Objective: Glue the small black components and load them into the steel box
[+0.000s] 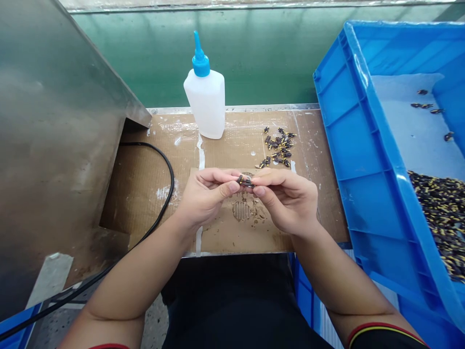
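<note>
Between my two hands is a small dark piece with yellow bits [245, 182], too small to name exactly. My left hand [207, 194] pinches its left end with thumb and index finger. The thumb and fingertips of my right hand [288, 196] close on the right end. Both hands are above the cardboard-covered bench, near a round slotted mark [241, 211] on a cardboard sheet [225, 240]. Just beyond my right hand lies a loose pile of similar dark and yellow pieces [279, 145].
A white squeeze bottle [207, 104] with a blue nozzle stands at the back. On the right, a large blue crate [366, 145] holds a heap of dark and yellow pieces [439, 213]. A metal housing [61, 135] and black cable [169, 186] take up the left.
</note>
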Available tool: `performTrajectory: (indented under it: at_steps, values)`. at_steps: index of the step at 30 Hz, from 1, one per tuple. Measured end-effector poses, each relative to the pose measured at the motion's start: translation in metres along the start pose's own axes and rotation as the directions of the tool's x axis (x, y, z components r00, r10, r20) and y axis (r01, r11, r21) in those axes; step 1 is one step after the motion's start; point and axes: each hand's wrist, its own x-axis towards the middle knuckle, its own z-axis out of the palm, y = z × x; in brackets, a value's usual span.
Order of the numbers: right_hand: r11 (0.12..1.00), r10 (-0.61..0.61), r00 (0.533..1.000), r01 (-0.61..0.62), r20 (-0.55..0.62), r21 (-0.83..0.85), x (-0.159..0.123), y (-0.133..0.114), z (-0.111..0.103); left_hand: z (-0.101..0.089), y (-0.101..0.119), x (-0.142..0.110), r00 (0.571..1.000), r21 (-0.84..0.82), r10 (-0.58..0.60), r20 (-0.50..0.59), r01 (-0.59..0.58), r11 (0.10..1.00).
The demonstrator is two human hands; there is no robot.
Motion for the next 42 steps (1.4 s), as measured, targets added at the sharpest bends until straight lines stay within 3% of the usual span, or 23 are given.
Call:
performTrajectory:
  at_steps: [4,7,13,17,24,28,32,37,42]
  values:
    - [0.998,-0.033,0.999,0.033,0.007,-0.05,0.0,0.001,-0.001,-0.003,-0.003,-0.001,1.0,0.053,0.022,-0.021,-0.021,0.998]
    - [0.987,-0.072,0.997,0.072,0.005,-0.141,0.0,0.003,-0.002,-0.005,-0.005,-0.002,0.994,0.129,0.103,-0.033,-0.098,0.987]
    - [0.948,-0.142,0.99,0.139,0.011,-0.286,0.0,0.008,-0.002,0.002,-0.005,-0.008,0.941,0.378,0.331,-0.062,-0.285,0.881]
    - [0.936,-0.178,0.984,0.172,0.006,-0.306,0.002,0.009,-0.001,0.006,-0.009,-0.01,0.912,0.427,0.407,-0.051,-0.348,0.834]
    - [0.889,-0.261,0.965,0.246,0.012,-0.388,0.005,0.012,-0.002,0.005,-0.015,-0.009,0.921,0.409,0.388,-0.039,-0.34,0.847]
    - [0.759,-0.364,0.93,0.325,0.047,-0.563,0.009,0.012,-0.007,0.003,-0.014,-0.009,0.933,0.434,0.359,0.021,-0.332,0.837]
    - [0.641,-0.433,0.896,0.383,0.098,-0.666,0.009,0.015,-0.012,0.008,-0.015,-0.009,0.932,0.459,0.354,-0.078,-0.282,0.842]
    - [0.632,-0.463,0.879,0.417,0.114,-0.653,0.004,0.022,-0.01,0.015,-0.013,-0.008,0.913,0.493,0.377,-0.155,-0.259,0.831]
    - [0.619,-0.478,0.867,0.446,0.141,-0.647,-0.001,0.024,-0.008,0.017,-0.014,-0.011,0.897,0.508,0.417,-0.144,-0.295,0.809]
